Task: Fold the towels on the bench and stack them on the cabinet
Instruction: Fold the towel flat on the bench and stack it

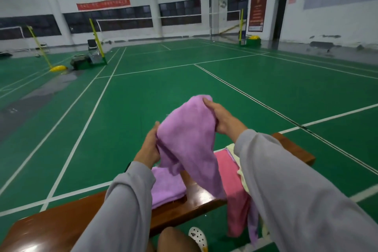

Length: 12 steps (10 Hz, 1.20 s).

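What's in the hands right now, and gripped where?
One purple terry-cloth towel, held by both hands: left hand grips its left edge, right hand grips its upper right edge. The rest hangs loose.

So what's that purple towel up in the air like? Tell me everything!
The lifted purple towel is a soft, fluffy-looking lilac cloth, plain with no pattern. It is unfolded and crumpled, hanging in the air above the brown bench. The left grip holds its lower left edge, the right grip holds its top corner higher up. Its bottom droops to a point in front of the pink towel; whether it touches that is unclear.
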Tool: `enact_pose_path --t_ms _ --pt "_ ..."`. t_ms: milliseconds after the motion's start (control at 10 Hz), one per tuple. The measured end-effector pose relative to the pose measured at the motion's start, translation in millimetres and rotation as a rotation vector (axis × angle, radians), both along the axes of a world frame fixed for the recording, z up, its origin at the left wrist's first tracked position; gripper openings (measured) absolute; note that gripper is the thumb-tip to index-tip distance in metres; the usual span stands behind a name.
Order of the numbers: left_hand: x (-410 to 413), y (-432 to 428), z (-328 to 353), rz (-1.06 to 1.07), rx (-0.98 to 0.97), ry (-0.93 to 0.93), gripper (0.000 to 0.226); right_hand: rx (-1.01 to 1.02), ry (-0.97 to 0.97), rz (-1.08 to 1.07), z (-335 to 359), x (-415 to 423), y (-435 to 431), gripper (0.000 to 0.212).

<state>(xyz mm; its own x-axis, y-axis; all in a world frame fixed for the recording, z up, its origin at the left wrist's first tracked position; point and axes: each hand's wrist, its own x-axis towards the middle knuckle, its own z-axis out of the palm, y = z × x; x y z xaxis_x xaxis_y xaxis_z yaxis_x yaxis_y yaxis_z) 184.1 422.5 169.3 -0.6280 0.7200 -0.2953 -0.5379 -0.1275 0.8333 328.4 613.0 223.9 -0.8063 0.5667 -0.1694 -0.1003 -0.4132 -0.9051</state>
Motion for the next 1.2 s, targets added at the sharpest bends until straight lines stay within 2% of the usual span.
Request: enact_pose_path --t_ms 100,200,300,400,500,600,700,800,900,1000,1100,1200 --pt "11 -13 -8 -0.280 -0.286 -0.087 0.073 -0.003 -0.042 0.046 -12 -4 -11 0.014" --pt "29 -26 -2 -0.405 -0.328 -0.038 0.076 -0.026 0.128 0.023 16 -17 -22 0.036" --pt "37 -22 -16 -0.317 -0.276 -0.033 0.030 -0.025 0.191 0.086 34 -28 -37 0.065" --pt "33 -17 -41 -0.173 -0.336 -0.135 0.026 0.023 0.145 0.157 33 -39 -50 0.086" --pt "32 -15 -41 -0.063 0.118 -0.629 0.029 -0.069 0.264 0.153 37 -47 -50 0.078" --pt "34 2 -14 -0.032 0.004 0.146 0.031 0.021 0.100 0.084 33 -46 -38 0.045" --pt "-8 17 1 0.170 -0.064 0.209 0.016 0.108 -0.102 0.091 22 -39 -24 0.018" --pt "-33 11 26 0.180 -0.093 0.400 0.016 -0.035 0.061 -0.017 29 -30 -10 0.019" --pt "-51 3 30 0.260 -0.213 0.417 0.025 -0.070 -0.041 -0.016 17 -28 -1 0.017" --pt "-72 -8 30 0.202 -0.266 0.301 0.046 0.047 -0.179 0.043 6 -33 -3 0.014" --pt "-81 -19 55 0.116 0.006 0.185 0.031 -0.053 0.014 -0.090 18 -38 4 0.016" --pt "-87 -39 57 -0.221 -0.201 0.285 0.044 0.105 -0.255 0.011 13 -42 6 0.029"
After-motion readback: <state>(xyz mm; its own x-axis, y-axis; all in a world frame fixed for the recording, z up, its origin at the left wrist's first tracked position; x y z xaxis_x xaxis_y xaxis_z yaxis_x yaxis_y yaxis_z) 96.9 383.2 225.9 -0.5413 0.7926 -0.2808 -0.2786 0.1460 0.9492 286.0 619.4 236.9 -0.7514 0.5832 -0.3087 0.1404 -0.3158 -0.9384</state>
